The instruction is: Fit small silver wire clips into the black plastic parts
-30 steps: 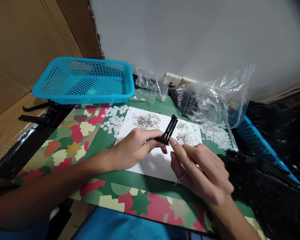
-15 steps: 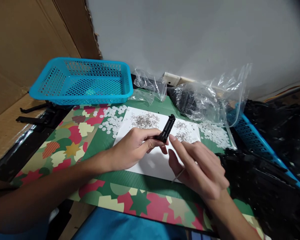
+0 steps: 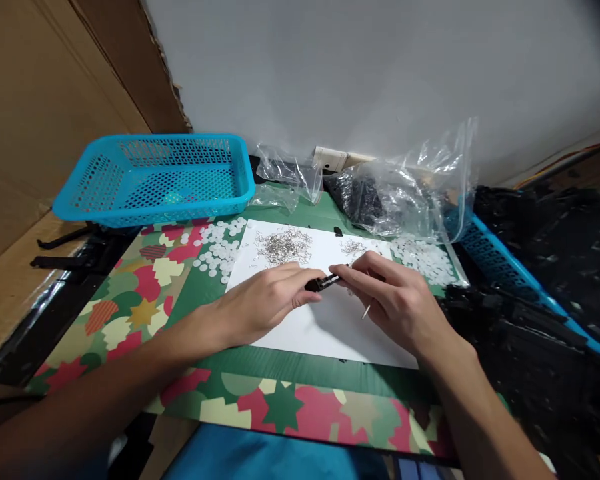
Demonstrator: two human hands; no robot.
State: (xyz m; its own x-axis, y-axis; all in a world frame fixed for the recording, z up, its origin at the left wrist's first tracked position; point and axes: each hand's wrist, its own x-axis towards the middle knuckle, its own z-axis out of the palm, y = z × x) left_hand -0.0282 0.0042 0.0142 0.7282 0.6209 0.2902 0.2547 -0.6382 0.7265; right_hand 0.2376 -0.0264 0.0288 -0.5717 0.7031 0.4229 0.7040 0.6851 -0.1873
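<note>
My left hand (image 3: 267, 303) pinches one end of a small black plastic strip (image 3: 321, 283), held low over a white sheet of paper (image 3: 325, 327). My right hand (image 3: 397, 300) has its fingers closed on the strip's other end, and a thin pale stick (image 3: 366, 311) pokes out below its palm. Two piles of tiny metal springs (image 3: 284, 245) lie on the far part of the paper. White round discs (image 3: 220, 248) are scattered at the paper's left and right sides.
A blue perforated basket (image 3: 155, 177) stands at the back left. Clear plastic bags (image 3: 410, 190) lie at the back, one with black parts. Heaps of black parts (image 3: 525, 333) and a second blue basket (image 3: 505, 267) fill the right. A patterned mat (image 3: 130, 293) covers the table.
The black strip was tilted upright; now it lies nearly flat, lower over the paper. My right hand has moved in and closed on its end. The camera view shifted slightly.
</note>
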